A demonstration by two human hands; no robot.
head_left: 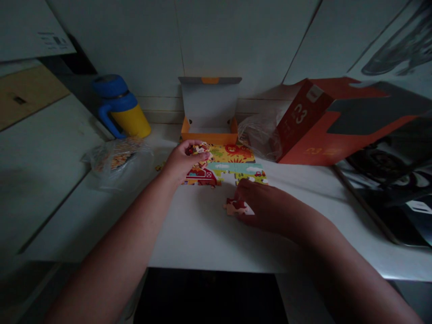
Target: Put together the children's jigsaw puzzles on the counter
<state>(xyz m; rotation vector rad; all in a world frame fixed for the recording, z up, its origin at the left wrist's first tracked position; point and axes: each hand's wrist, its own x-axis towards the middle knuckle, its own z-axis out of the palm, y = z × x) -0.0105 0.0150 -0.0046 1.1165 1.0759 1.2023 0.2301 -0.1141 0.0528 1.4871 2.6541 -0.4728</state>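
Note:
A partly joined jigsaw puzzle (248, 168) lies on the white counter, showing a lion, a red barn and a green field. Over its left part, my left hand (187, 157) is closed around several loose puzzle pieces (201, 151), thumb on top. My right hand (258, 202) is closed on a puzzle piece (235, 207) with dark red and pale pink on it, just in front of the puzzle's lower edge. Whether that piece touches the counter I cannot tell. The fingertips of my right hand are partly hidden by the hand itself.
Behind the puzzle stands an orange box (209, 136) with its lid up. A blue and yellow jug (126, 108) and a clear bag of sticks (118, 159) are at the left. A crumpled plastic bag (258, 132), a large orange-red carton (313, 128) and a black stove (394, 193) stand right.

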